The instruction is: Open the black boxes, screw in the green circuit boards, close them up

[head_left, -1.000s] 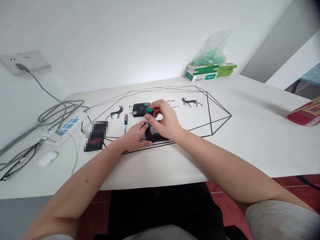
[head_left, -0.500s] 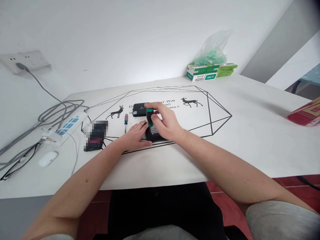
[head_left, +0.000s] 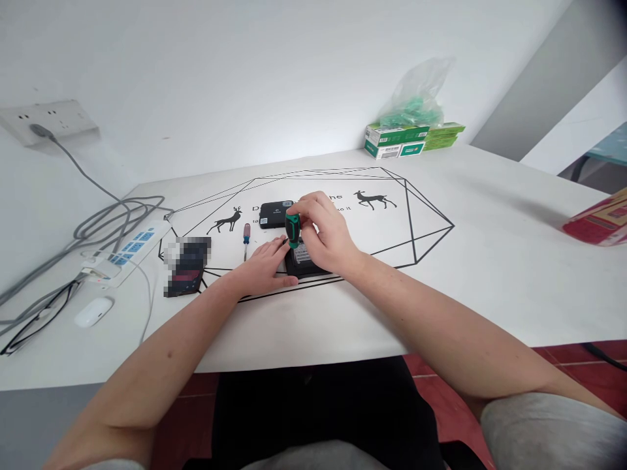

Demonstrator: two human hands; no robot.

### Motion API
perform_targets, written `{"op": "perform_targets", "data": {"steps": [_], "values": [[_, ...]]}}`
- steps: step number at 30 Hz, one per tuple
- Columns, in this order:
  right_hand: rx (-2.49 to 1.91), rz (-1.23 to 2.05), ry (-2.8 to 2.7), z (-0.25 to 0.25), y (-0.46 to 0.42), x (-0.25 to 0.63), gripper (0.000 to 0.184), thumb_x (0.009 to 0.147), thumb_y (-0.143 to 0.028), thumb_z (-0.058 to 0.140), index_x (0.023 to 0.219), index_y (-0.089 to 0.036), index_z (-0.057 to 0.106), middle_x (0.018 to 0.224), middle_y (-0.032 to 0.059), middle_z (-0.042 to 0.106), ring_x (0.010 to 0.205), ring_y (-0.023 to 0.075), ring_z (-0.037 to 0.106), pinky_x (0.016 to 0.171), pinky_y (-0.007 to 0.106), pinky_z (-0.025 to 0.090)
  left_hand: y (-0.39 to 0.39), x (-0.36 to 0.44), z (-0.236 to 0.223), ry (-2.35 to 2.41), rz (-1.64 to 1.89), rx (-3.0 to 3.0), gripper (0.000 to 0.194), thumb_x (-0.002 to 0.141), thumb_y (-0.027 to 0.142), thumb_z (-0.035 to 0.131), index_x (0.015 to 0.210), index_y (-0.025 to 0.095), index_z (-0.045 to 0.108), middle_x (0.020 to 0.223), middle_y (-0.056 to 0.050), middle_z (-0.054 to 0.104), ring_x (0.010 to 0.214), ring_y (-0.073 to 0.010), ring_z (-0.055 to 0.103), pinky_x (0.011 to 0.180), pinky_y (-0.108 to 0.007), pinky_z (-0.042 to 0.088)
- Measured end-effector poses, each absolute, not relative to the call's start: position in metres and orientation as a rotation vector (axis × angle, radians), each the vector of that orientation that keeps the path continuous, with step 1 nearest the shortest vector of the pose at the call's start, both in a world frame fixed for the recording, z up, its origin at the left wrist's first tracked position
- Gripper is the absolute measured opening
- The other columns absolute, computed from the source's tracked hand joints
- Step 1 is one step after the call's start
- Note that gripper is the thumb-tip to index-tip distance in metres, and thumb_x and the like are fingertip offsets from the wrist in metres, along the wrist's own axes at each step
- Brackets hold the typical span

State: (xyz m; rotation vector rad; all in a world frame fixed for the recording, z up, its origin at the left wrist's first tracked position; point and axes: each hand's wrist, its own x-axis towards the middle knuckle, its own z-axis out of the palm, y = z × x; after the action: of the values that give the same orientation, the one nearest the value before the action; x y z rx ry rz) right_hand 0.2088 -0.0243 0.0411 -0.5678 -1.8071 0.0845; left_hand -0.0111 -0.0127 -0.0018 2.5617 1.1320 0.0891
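My right hand [head_left: 327,233] grips a green-and-black screwdriver [head_left: 292,230], fingers around the upper handle. The screwdriver stands upright over a flat black device [head_left: 304,266] with a pale printed label; its tip is hidden from view. My left hand [head_left: 267,267] lies flat at the device's left side, fingers stretched out, thumb along the front edge. Just behind the device is a black case [head_left: 274,215] with a small white sticker. To the left of my left hand lies a second screwdriver [head_left: 246,238] with a red-and-blue handle.
A pixelated dark object [head_left: 189,266] lies to the left. Beyond it are a power strip [head_left: 132,251], grey cables [head_left: 105,225] and a white earbud-style case [head_left: 94,312]. Green-and-white boxes [head_left: 396,140] under a plastic bag [head_left: 416,94] stand against the wall; a red package [head_left: 597,222] is at far right.
My right hand has shifted slightly on the screwdriver handle, its fingers rising and turning a little. The left hand and the black device stay in place.
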Motion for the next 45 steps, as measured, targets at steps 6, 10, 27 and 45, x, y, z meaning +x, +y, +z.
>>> {"op": "perform_targets", "data": {"steps": [6,10,27,45], "values": [[-0.641,0.158,-1.807,0.0409,-0.0253,0.2063,0.017,0.099,-0.024,0.062,0.115,-0.024,0.058,0.108,0.0063,0.060,0.081,0.0181,0.057,0.073,0.040,0.057,-0.0088,-0.0135,-0.0089,1.051,0.189,2.596,0.106,0.097,0.088,0.050,0.176,0.023,0.022,0.180,-0.019,0.029,0.166,-0.0462,0.025,0.133,-0.063,0.027],[-0.676,0.183,-1.804,0.0384,-0.0226,0.2048,0.027,0.095,-0.031,0.074,0.114,-0.024,0.057,0.112,0.0068,0.059,0.084,0.0185,0.058,0.072,0.040,0.059,-0.0089,-0.0134,-0.0075,1.041,0.166,2.596,0.109,0.098,0.087,0.050,0.178,0.021,0.017,0.180,-0.022,0.026,0.166,-0.0467,0.025,0.133,-0.063,0.026],[-0.678,0.150,-1.836,0.0360,-0.0218,0.2086,0.043,0.090,-0.006,0.045,0.128,-0.024,0.057,0.123,0.0110,0.071,0.110,0.0259,0.069,0.093,0.049,0.064,-0.0093,-0.0131,-0.0078,1.088,0.146,2.588,0.105,0.097,0.089,0.050,0.175,0.023,0.026,0.180,-0.019,0.029,0.166,-0.0458,0.027,0.132,-0.063,0.028],[-0.582,0.188,-1.803,0.0414,-0.0254,0.2055,0.020,0.095,-0.018,0.062,0.113,-0.025,0.057,0.114,0.0088,0.062,0.105,0.0245,0.060,0.076,0.041,0.059,-0.0105,-0.0135,-0.0067,1.068,0.172,2.595,0.106,0.097,0.089,0.049,0.175,0.021,0.026,0.178,-0.021,0.033,0.165,-0.0460,0.028,0.132,-0.062,0.028]]}}
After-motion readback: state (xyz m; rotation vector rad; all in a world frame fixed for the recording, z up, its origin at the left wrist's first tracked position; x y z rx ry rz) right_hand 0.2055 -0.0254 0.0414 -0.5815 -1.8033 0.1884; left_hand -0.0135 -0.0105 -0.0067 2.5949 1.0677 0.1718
